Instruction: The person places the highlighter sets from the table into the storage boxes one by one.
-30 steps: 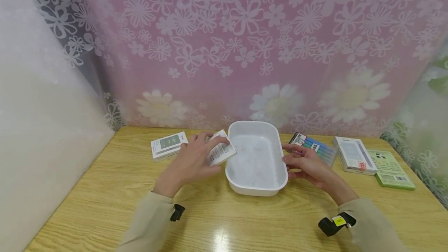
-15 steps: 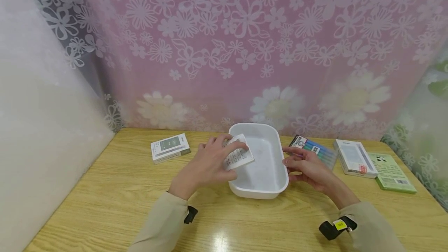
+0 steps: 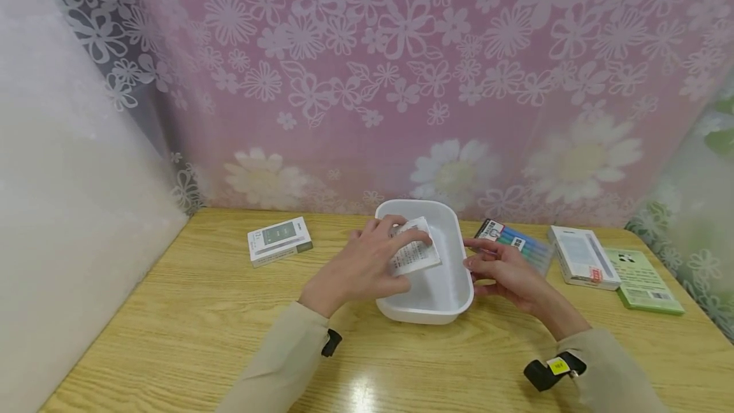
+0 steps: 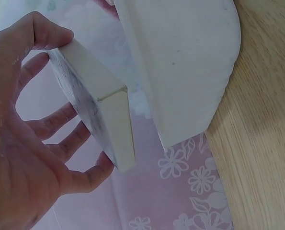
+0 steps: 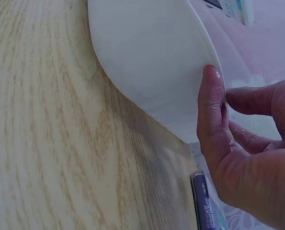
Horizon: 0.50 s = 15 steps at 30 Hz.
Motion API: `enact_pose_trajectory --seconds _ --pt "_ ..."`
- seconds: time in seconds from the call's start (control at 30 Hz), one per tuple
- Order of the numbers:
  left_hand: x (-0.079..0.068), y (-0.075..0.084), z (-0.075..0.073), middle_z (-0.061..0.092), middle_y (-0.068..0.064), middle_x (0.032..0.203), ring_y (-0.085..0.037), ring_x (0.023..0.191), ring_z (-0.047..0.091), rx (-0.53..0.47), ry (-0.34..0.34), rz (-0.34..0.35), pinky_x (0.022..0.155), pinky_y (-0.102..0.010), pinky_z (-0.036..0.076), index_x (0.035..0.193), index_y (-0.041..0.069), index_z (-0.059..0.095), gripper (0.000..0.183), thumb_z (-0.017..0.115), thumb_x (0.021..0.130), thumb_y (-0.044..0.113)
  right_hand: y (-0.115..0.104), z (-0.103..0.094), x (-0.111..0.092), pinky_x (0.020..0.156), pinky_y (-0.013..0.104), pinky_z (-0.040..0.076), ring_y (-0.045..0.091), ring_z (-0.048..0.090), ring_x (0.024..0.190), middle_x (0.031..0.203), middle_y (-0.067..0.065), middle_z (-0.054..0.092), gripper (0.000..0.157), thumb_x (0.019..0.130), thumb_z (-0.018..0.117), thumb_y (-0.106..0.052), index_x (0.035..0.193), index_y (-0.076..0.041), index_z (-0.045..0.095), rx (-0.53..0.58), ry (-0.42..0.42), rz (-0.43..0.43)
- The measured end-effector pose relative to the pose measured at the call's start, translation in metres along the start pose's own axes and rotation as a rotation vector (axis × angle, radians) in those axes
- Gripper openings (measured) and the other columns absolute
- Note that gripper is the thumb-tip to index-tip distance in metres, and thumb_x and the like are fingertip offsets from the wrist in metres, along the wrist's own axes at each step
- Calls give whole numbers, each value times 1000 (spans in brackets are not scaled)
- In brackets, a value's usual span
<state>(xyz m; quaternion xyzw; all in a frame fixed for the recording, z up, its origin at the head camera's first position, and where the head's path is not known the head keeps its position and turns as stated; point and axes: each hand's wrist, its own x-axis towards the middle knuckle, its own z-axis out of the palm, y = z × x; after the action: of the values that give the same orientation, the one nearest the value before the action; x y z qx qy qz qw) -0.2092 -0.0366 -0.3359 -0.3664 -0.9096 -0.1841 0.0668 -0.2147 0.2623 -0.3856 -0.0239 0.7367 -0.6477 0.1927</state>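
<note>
Over the white plastic tub (image 3: pixel 427 295), my left hand (image 3: pixel 373 260) holds a small white box (image 3: pixel 415 253) printed with dark text, tilted. In the left wrist view, the thumb lies on one edge of that box (image 4: pixel 114 117) and the fingers spread along its printed face; the tub's outer wall (image 4: pixel 180 72) is beside it. My right hand (image 3: pixel 510 276) holds the tub's right side by the rim. The right wrist view has one finger against the tub's outer wall (image 5: pixel 147 62), with the thumb meeting the rim. The box hides part of the tub's inside.
A white box with a grey panel (image 3: pixel 280 241) lies left on the wooden table (image 3: pixel 172 336). To the right are a pack of blue and green pens (image 3: pixel 530 250), another white box (image 3: pixel 582 257) and a green packet (image 3: pixel 645 282). A floral curtain (image 3: pixel 344 81) stands behind.
My left hand has carried the small white box rightward, from the tub's left rim to over its inside. My right hand stays at the tub's right side.
</note>
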Motion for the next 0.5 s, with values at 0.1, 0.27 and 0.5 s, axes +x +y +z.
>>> enact_pose_trajectory --seconds 0.1,0.27,0.5 --pt "4 2 0 46 -4 148 -25 130 45 3 -15 13 79 -38 39 138 45 50 63 67 79 28 0 0 0 73 30 63 14 73 90 102 -2 70 71 103 62 -21 160 -1 24 -1 0 1" --pt "9 4 3 45 -3 148 -25 127 46 0 -37 24 77 -36 40 138 45 49 64 67 80 28 0 -1 0 72 30 63 14 72 90 103 -2 70 70 103 61 -21 159 -1 25 -7 1 -3" --pt "14 2 11 46 -1 146 -23 120 48 -18 -67 18 79 -38 43 139 44 48 65 70 80 30 -2 1 -1 73 30 63 15 72 91 104 -2 70 70 103 61 -21 160 -1 24 -11 -2 0"
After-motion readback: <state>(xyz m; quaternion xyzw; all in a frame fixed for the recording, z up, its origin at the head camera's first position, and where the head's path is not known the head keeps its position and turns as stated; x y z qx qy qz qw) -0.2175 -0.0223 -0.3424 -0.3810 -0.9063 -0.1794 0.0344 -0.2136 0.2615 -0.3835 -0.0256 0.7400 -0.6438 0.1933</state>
